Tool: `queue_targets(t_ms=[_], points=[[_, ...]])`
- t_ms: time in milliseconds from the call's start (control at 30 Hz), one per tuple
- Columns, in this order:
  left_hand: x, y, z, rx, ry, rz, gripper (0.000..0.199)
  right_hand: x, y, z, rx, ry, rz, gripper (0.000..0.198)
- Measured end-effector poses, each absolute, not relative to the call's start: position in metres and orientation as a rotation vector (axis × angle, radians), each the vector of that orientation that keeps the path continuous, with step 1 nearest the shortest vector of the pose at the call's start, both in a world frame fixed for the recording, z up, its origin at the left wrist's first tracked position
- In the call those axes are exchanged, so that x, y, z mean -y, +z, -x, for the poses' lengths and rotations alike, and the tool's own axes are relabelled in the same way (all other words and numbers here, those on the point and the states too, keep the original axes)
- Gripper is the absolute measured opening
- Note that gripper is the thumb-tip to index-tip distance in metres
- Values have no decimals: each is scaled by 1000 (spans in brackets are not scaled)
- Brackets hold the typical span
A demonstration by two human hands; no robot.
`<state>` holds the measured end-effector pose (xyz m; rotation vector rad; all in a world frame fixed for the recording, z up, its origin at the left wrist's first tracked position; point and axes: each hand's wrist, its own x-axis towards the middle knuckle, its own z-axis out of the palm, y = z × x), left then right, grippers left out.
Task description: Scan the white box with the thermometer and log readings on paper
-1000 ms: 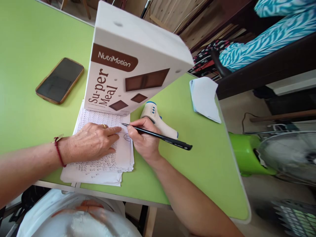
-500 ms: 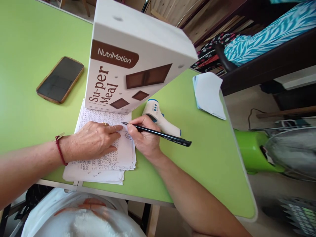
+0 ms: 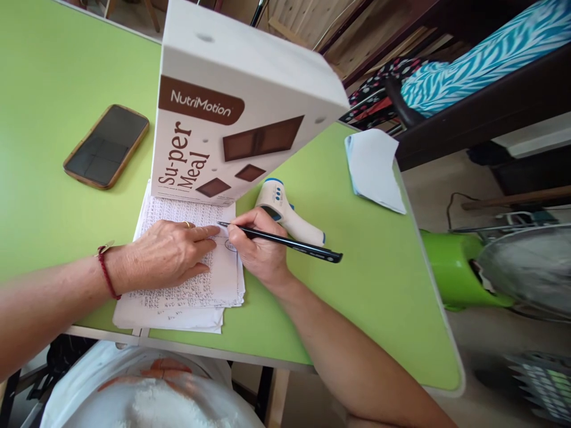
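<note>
My left hand (image 3: 172, 252) lies flat with its fingers stretched out on a stack of handwritten paper (image 3: 225, 276). A ring is on one finger and a red cord bracelet (image 3: 106, 270) circles the wrist. In my right hand (image 3: 263, 246), closed in a writing grip, is a black pen (image 3: 292, 242). Its tip is at the paper just beyond my left fingertips; whether it touches, I cannot tell. A white box (image 3: 200, 142) marked NutriMotion stands upright over the far end of the sheets. Just behind my right hand a white and blue infrared thermometer (image 3: 292, 220) lies on the table.
On the green table (image 3: 357, 297), a smartphone (image 3: 107, 145) in a brown case lies left of the box. Folded white paper (image 3: 375, 169) is near the right edge. Beyond that edge are a green object (image 3: 459, 267) and a fan-like round guard (image 3: 530, 267).
The whole view has shifted slightly, with the box and other things a little further left. Both hands keep nearly the same pose, and the pen stays at the same spot on the paper.
</note>
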<state>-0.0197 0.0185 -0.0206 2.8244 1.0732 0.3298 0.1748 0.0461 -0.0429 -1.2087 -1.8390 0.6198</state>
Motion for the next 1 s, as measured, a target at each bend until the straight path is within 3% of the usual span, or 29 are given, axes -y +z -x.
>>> queue_targets(t_ms=[1000], points=[[-19,-20,22,-1048,353,-2837,28,-48,-44,-175,1822,557,1162,9]])
